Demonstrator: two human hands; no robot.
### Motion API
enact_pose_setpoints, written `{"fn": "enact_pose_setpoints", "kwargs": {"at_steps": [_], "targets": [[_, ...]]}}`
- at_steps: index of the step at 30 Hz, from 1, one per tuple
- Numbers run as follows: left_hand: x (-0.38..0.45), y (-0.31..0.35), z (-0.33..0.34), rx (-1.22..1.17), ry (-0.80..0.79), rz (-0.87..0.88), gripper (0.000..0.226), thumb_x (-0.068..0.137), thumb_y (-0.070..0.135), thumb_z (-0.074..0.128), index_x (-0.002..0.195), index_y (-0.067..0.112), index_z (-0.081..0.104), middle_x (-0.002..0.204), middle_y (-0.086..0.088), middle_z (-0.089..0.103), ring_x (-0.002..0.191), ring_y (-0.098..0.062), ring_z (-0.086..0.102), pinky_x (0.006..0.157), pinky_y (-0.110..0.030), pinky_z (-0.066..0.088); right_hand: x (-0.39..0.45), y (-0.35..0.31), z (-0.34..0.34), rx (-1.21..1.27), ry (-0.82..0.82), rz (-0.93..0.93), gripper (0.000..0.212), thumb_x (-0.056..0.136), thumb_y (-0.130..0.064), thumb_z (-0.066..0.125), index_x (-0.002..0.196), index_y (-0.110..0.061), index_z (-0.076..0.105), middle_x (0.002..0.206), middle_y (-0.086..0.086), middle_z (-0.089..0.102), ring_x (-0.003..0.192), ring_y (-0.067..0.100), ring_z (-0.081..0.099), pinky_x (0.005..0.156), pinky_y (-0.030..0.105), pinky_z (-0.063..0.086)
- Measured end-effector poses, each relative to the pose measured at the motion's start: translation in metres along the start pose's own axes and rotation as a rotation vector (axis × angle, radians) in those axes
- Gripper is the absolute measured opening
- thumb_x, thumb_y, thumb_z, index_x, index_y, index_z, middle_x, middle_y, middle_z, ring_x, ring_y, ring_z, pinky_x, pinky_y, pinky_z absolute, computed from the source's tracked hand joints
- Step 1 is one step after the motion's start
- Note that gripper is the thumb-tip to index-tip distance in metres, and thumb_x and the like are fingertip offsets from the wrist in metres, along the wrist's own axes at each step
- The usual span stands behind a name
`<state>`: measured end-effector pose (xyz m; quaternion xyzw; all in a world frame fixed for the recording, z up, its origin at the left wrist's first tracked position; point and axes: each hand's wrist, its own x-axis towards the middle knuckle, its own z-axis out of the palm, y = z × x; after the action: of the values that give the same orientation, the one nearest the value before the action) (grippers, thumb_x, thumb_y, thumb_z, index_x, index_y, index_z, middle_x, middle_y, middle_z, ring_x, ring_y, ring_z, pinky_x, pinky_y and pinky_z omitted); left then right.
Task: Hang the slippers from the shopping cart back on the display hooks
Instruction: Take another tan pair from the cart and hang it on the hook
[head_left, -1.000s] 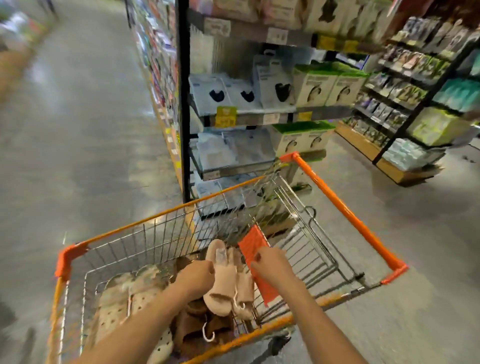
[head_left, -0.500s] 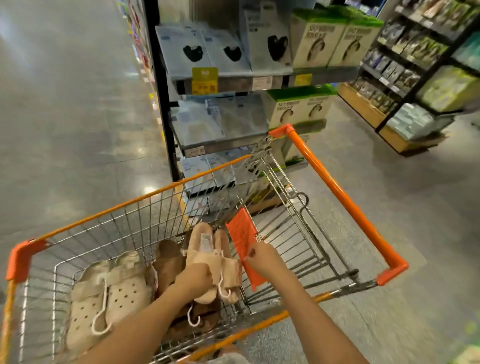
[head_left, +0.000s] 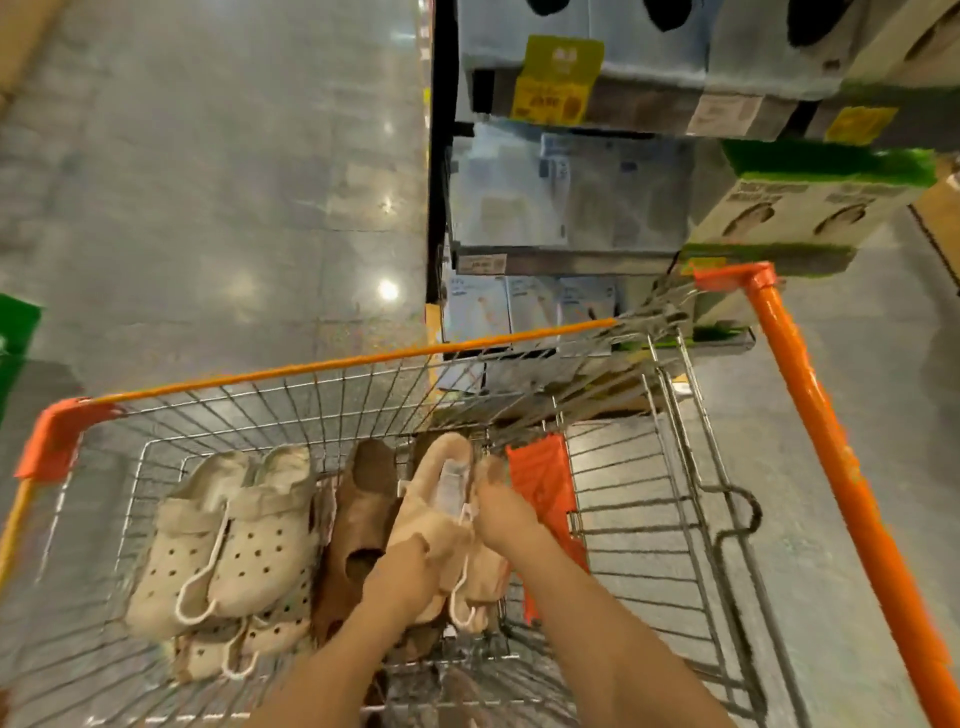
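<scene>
The left hand (head_left: 402, 574) has its grip curled round the near end of a pink pair of slippers (head_left: 441, 499), holding it up inside the shopping cart (head_left: 332, 366), while the right hand (head_left: 501, 512) pinches the same pair at its white hanger. Left of that pink pair, brown slippers (head_left: 361, 514) and then cream perforated clogs (head_left: 234, 535) lie on the cart's wire bottom; right of it stands an orange flap (head_left: 543, 483). Beyond the cart's far rim are shelves of boxes (head_left: 566, 197).
</scene>
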<state>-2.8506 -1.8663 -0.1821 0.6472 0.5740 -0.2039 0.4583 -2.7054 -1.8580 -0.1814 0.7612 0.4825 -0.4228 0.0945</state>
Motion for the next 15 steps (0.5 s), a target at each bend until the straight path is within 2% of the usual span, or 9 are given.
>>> {"fn": "enact_pose_setpoints", "kwargs": {"at_steps": [3,5,7,10,12,15], "targets": [[0.013,0.008,0.010,-0.035,0.051,-0.015,0.044,0.096,0.044,0.040,0.125,0.012,0.047,0.122,-0.007,0.060,0.112,-0.025,0.057,0.090,-0.034,0.046,0.019,0.009,0.007,-0.068,-0.036,-0.024,0.069,0.088,-0.013,0.048,0.147,-0.006,0.013,0.142,0.024,0.038,0.121,0.037,0.050,0.098,0.042,0.043],[0.024,0.017,0.014,-0.023,0.111,0.027,0.038,0.097,0.039,0.040,0.121,0.011,0.050,0.115,-0.007,0.064,0.107,-0.025,0.060,0.087,-0.034,0.048,0.029,0.016,0.009,-0.044,-0.060,-0.016,0.080,0.085,-0.026,0.055,0.147,-0.004,0.009,0.137,0.025,0.044,0.116,0.039,0.054,0.095,0.043,0.045],[0.035,0.028,0.015,-0.001,0.140,0.036,0.034,0.096,0.036,0.041,0.118,0.012,0.051,0.108,-0.006,0.066,0.101,-0.025,0.063,0.084,-0.037,0.050,0.038,0.021,0.008,-0.092,-0.104,-0.017,0.062,0.088,-0.026,0.051,0.140,-0.005,0.026,0.128,0.021,0.054,0.110,0.037,0.058,0.089,0.041,0.048],[0.044,0.041,0.014,0.010,0.161,-0.015,0.035,0.094,0.031,0.043,0.122,0.011,0.050,0.116,-0.007,0.060,0.107,-0.027,0.059,0.087,-0.035,0.046,0.048,0.029,0.010,-0.134,-0.112,-0.057,0.041,0.092,-0.021,0.042,0.131,-0.009,0.041,0.122,0.017,0.060,0.107,0.034,0.060,0.085,0.038,0.049],[0.051,0.046,0.017,0.003,0.164,-0.034,0.035,0.094,0.029,0.044,0.124,0.011,0.049,0.121,-0.010,0.057,0.110,-0.029,0.056,0.088,-0.037,0.045,0.056,0.035,0.017,-0.137,-0.146,-0.068,0.039,0.091,-0.017,0.040,0.130,-0.008,0.043,0.119,0.018,0.062,0.105,0.035,0.062,0.084,0.039,0.049],[0.064,0.044,0.019,0.055,0.134,0.015,0.035,0.094,0.033,0.042,0.123,0.013,0.046,0.117,-0.011,0.059,0.105,-0.029,0.059,0.083,-0.039,0.048,0.067,0.041,0.025,-0.123,-0.199,-0.067,0.042,0.091,-0.017,0.039,0.131,-0.005,0.041,0.117,0.020,0.062,0.106,0.036,0.061,0.087,0.041,0.051]]}}
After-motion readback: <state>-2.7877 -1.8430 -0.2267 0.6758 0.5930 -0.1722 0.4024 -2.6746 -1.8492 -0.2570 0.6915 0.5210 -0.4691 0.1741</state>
